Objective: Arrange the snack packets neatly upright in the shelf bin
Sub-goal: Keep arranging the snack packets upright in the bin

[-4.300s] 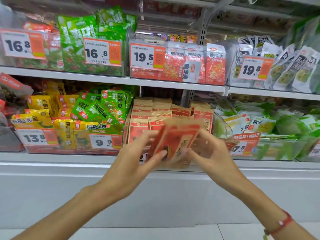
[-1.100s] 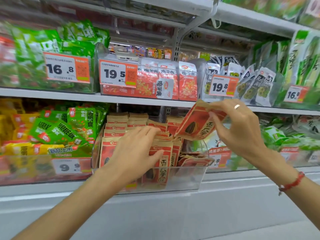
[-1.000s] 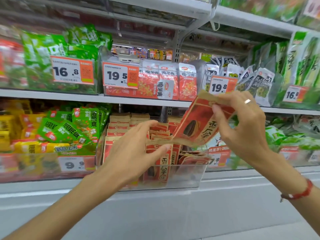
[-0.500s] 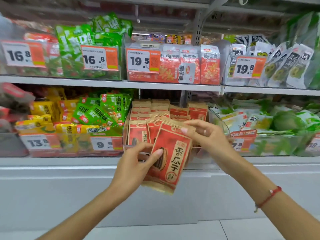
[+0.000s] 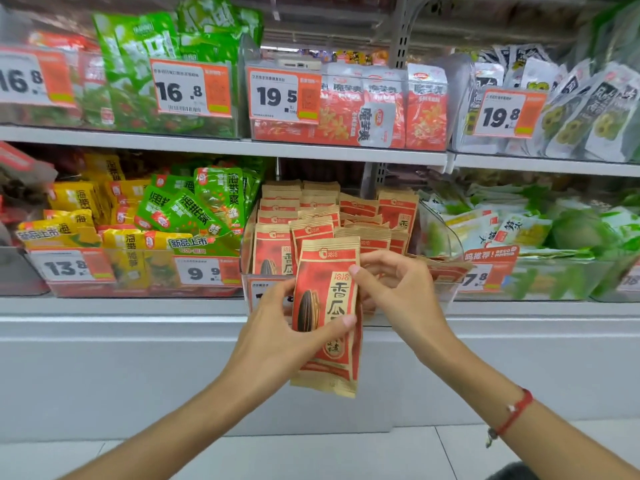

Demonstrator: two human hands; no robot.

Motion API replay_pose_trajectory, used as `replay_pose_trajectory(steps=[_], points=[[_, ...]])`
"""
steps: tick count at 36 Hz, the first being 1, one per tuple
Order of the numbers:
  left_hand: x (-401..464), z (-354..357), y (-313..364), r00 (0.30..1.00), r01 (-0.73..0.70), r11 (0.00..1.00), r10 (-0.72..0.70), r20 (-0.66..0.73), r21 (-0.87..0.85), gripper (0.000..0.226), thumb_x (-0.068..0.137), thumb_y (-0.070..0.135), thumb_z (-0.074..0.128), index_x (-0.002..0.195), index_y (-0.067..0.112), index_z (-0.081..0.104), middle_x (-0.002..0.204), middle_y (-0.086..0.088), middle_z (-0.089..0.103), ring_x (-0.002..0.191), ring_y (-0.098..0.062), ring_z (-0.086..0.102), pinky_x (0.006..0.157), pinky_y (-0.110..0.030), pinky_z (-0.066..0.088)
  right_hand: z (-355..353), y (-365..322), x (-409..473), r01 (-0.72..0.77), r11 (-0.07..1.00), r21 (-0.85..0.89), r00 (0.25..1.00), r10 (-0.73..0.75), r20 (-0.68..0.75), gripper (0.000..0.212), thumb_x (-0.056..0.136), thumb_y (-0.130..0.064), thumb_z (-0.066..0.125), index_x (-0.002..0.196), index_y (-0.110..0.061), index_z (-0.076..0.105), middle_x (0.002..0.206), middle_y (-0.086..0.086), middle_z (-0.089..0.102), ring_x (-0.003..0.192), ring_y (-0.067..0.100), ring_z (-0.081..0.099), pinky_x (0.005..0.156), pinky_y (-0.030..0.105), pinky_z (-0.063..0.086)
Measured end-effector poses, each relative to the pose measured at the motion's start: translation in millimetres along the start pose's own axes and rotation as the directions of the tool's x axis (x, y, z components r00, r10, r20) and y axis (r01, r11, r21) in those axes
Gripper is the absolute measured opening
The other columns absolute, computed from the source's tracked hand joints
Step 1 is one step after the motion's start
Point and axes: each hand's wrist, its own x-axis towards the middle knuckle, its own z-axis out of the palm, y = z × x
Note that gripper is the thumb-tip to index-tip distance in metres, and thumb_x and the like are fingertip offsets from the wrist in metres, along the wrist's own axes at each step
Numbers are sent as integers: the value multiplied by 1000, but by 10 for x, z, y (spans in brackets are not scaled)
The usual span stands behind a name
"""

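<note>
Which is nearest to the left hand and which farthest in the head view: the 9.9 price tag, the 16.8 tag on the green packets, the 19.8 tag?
From the left hand, which grips the sunflower seed packet:
1. 9.9 price tag, just up-left, lower shelf.
2. 16.8 tag, upper shelf, above-left.
3. 19.8 tag, upper shelf, far right.

Single head view, close, facing forward and slightly down at store shelves [image 5: 221,147], both forearms entering from below

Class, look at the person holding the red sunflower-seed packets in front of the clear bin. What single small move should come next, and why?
Probably lift the held packets up and forward into the clear bin and stand them at the front. Both the left hand and right hand grip them upright, still outside and below the bin's rows.
</note>
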Motion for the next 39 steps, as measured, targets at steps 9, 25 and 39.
replay_pose_trajectory(steps=[9, 25, 39], points=[[39, -209, 99, 934, 158, 951, -56, 354, -265, 52, 69, 50, 75, 118, 36, 65, 114, 13, 70, 105, -2, 66, 93, -30, 52, -48, -218, -79, -238, 948, 212, 924, 154, 351, 28, 73, -33, 72, 97, -19, 72, 83, -1, 75, 69, 9, 70, 61, 18, 53], [69, -287, 132, 990, 105, 858, -44, 131, -503, 52, 65, 39, 82, 113, 23, 69, 106, 3, 74, 99, -8, 69, 75, -19, 57, 25, -149, -136, -126, 978, 168, 921, 53, 387, 31, 76, -34, 71, 106, -27, 71, 95, -4, 74, 89, 11, 70, 80, 24, 56], [57, -246, 117, 998, 9, 850, -42, -51, -527, 52, 67, 50, 81, 112, 32, 63, 100, 15, 73, 99, -4, 68, 86, -27, 51, 163, -32, -159, 62, 990, 128, 968, -91, 235, 17, 88, -17, 67, 103, -17, 73, 92, -1, 75, 81, 15, 71, 71, 26, 58]])
